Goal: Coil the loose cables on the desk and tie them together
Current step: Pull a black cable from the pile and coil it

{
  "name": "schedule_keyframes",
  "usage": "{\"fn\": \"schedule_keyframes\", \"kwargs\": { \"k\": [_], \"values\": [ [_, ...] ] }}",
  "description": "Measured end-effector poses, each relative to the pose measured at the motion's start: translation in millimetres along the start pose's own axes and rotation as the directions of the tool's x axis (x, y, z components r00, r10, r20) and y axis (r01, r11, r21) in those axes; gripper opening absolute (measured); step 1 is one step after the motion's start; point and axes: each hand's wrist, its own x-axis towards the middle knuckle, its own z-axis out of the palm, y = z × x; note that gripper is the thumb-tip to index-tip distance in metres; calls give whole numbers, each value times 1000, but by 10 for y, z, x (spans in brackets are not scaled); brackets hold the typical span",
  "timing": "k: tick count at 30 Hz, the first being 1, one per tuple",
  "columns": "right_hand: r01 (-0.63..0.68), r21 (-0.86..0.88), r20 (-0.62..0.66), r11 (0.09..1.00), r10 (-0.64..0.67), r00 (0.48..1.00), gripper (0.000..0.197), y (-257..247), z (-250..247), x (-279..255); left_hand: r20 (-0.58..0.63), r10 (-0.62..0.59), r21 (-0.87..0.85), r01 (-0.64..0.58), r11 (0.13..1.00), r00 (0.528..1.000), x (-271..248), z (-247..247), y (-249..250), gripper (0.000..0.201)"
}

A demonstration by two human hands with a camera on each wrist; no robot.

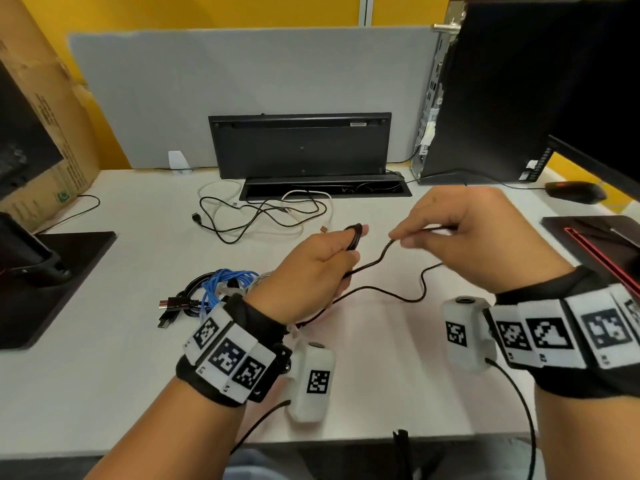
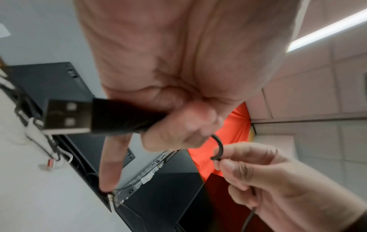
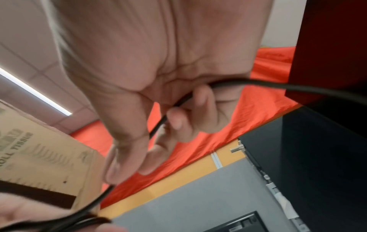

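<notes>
My left grip [image 1: 311, 268] curls around the black cable [image 1: 372, 263] by its USB plug [image 2: 67, 117]; right grip [image 1: 460, 237] pinches it beside. Box [image 3: 39, 157] reads "ROLL TISSUE".

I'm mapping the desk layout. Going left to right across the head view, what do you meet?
cardboard box → blue cable bundle → left hand → right hand → mouse

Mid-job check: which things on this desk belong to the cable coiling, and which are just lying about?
Job: black USB cable held by left hand and right hand; tangled black and white cables; blue-and-black bundle.

Lying about: keyboard, mouse, cardboard box, computer tower.
</notes>
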Motion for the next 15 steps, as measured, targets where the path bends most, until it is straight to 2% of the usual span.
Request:
{"fn": "schedule_keyframes", "kwargs": {
  "k": [3,7,10,15],
  "values": [
    [48,-68,-161,997,-58,985,17,134,-41,-5,92,-38,-228,58,972,995,-43,-26,43,36],
    [96,-156,-276,983,-137,951,19,198,72,32,242,57,-483,70,873,969,-91,-31,101,32],
    [115,-133,-233,984,-144,962,22,189,179,63,266,135,-618,62,784,954,-94,-42,93,34],
    [88,-46,-32,995,-89,996,15,88,375,42,182,203,-785,18,619,962,-57,-80,80,37]
  ]
}}
